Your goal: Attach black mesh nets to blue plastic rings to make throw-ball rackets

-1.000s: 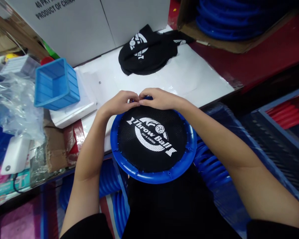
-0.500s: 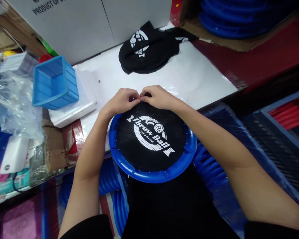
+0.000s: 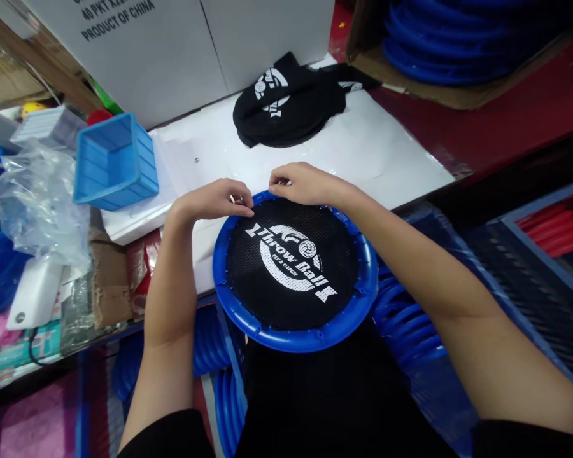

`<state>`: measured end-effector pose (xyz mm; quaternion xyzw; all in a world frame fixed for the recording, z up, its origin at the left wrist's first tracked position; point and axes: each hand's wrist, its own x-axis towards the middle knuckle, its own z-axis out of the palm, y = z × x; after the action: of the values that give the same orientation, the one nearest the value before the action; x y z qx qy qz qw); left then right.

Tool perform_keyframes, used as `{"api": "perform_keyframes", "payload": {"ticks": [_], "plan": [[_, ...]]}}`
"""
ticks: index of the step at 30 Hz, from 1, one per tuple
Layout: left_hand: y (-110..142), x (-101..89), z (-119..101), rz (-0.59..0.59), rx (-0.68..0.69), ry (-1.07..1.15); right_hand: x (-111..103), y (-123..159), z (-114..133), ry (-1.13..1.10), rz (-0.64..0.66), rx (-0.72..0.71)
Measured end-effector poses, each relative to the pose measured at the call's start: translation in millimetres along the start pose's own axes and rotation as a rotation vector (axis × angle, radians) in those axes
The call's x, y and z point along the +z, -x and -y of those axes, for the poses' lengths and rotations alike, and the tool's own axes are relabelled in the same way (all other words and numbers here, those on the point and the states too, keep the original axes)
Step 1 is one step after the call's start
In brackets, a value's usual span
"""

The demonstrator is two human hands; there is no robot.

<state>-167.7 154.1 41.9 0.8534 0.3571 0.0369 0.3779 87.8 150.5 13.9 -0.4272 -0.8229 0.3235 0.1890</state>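
A round disc with a blue plastic rim (image 3: 291,342) rests against my front, its far side over the table edge. Black mesh (image 3: 248,286) printed "Throw Ball" fills it. At the rim's far left, my left hand (image 3: 222,200) is closed, thumb over the mesh and fingers at the rim. My right hand (image 3: 303,184) has its fingers curled and closed at the far edge, where mesh meets rim. Exactly what the fingertips pinch is hidden. Beyond my hands, loose black printed mesh pieces (image 3: 310,117) lie stacked on a white sheet (image 3: 391,162).
A blue bin (image 3: 117,162) stands on white board at left, beside clear plastic bags (image 3: 42,203) and a white device (image 3: 35,296). A large white carton (image 3: 162,63) stands behind. Blue rings (image 3: 449,44) fill a box at the right back; more rings (image 3: 405,312) lie below.
My left hand has moved left along the rim, away from my right hand; the two were together before. My right hand stays at the far edge. The view has shifted slightly.
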Motion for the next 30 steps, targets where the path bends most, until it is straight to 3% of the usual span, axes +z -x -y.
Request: {"api": "perform_keyframes", "payload": {"ticks": [3,6,9,18,25,30], "plan": [[-1,0.3,0,0.017,0.001,0.027,1,-10,10,0.012,0.068,-0.193],[0,-0.6,1,0.021,0.005,0.048,8,-17,13,-0.059,0.19,-0.265],[0,-0.5,4,0.015,0.008,0.037,16,-19,9,-0.15,0.227,-0.259],[-4,5.7,9,-0.073,-0.04,-0.06,27,-20,3,-0.11,0.082,-0.145],[1,-1.2,11,0.058,-0.07,-0.062,27,-21,2,-0.117,0.098,-0.12],[1,-2.4,14,0.084,-0.107,-0.027,25,-23,6,-0.126,0.101,-0.052]]}}
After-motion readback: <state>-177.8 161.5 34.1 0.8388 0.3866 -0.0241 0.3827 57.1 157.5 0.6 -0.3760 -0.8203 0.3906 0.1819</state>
